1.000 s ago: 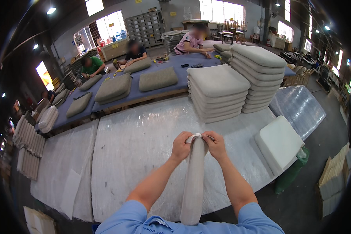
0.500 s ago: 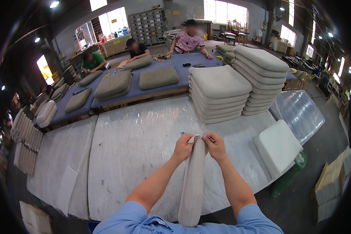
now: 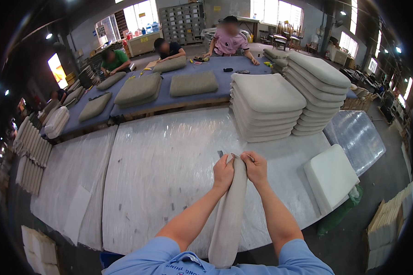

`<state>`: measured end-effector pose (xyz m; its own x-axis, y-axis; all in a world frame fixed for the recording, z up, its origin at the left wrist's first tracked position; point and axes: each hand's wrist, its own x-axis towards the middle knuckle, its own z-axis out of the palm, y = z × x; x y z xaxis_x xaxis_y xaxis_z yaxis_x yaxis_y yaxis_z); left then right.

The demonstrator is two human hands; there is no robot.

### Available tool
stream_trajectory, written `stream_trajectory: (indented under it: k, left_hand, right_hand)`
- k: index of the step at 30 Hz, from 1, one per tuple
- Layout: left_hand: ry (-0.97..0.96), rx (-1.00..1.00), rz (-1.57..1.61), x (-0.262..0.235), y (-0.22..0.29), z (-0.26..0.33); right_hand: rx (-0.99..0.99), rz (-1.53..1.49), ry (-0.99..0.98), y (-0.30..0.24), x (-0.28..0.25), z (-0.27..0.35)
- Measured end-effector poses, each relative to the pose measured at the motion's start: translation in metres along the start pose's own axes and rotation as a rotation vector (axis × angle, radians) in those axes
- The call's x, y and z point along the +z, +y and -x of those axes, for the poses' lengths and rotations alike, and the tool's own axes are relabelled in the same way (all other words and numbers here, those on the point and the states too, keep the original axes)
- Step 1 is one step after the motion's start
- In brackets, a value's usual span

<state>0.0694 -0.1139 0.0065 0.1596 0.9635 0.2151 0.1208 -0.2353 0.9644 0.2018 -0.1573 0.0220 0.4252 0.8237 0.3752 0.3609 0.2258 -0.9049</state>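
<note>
A light grey fabric-covered cushion (image 3: pixel 228 211) stands on its narrow edge in front of me, its near end against my body. At its far end my left hand (image 3: pixel 223 173) pinches the cover's fabric from the left. My right hand (image 3: pixel 254 167) grips the same end from the right, fingers closed on the cloth. The two hands are close together, with a small fold of fabric between them. Just beyond them a small dark grey tag (image 3: pixel 220 153) shows. The cushion rests over a plastic-wrapped table surface (image 3: pixel 156 183).
Two stacks of grey cushions, a nearer stack (image 3: pixel 267 98) and a taller stack (image 3: pixel 319 87), stand at the far right. A white foam pad (image 3: pixel 331 174) lies at the right edge. Beyond is a blue table (image 3: pixel 165 94) with several darker cushions, where several people work.
Both hands have drawn closer together at the cushion's far end, fingers curled tighter round the fabric. The view has shifted slightly, so the surroundings sit further right.
</note>
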Motion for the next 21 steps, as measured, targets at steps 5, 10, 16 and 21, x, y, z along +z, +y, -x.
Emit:
stream_trajectory:
  k: [5,10,16,21]
  left_hand:
    - [-0.019,-0.037,-0.072,0.008,-0.001,-0.013]
    - [-0.163,-0.205,0.142,0.000,-0.015,-0.022]
    - [-0.568,-0.336,0.499,-0.003,0.003,-0.001]
    - [-0.495,-0.361,0.502,-0.003,0.010,0.005]
  right_hand:
    - [0.207,-0.134,-0.059,0.011,-0.002,-0.011]
    - [0.192,-0.102,-0.153,0.006,-0.007,-0.021]
    - [0.005,0.017,-0.039,0.005,-0.029,-0.010]
    - [-0.010,-0.008,0.024,0.005,-0.023,-0.002]
